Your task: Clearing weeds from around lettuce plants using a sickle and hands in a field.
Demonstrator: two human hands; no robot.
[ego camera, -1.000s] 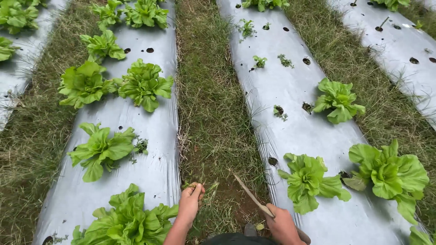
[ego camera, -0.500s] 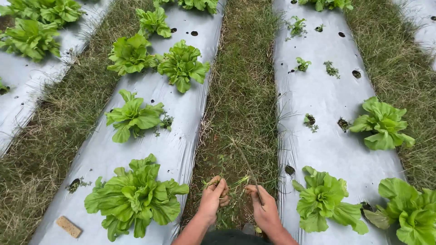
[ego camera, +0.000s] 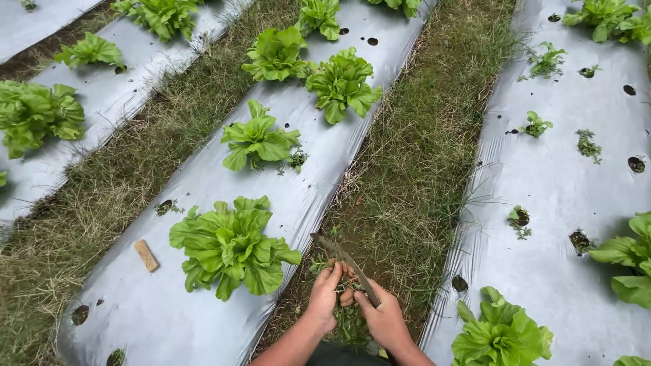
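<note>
My left hand [ego camera: 325, 296] pinches a tuft of grass and weeds [ego camera: 339, 271] in the grassy furrow between two plastic-covered beds. My right hand [ego camera: 384, 316] grips the handle of a small curved sickle [ego camera: 347, 261], whose dark blade points up and left across the tuft. Both hands are close together, touching at the fingers. A large lettuce plant [ego camera: 230, 245] grows just left of my hands on the silver mulch film [ego camera: 190, 318].
Grass furrow [ego camera: 420, 156] runs between the silver beds. More lettuces [ego camera: 260, 139] [ego camera: 342, 83] grow up the left bed, and another lettuce [ego camera: 502, 335] on the right bed [ego camera: 563, 203] with planting holes. A small tan block [ego camera: 145, 255] lies on the left film.
The view has shifted left and closer to the ground. My hands have come together on the weed tuft, and the sickle blade now lies across it.
</note>
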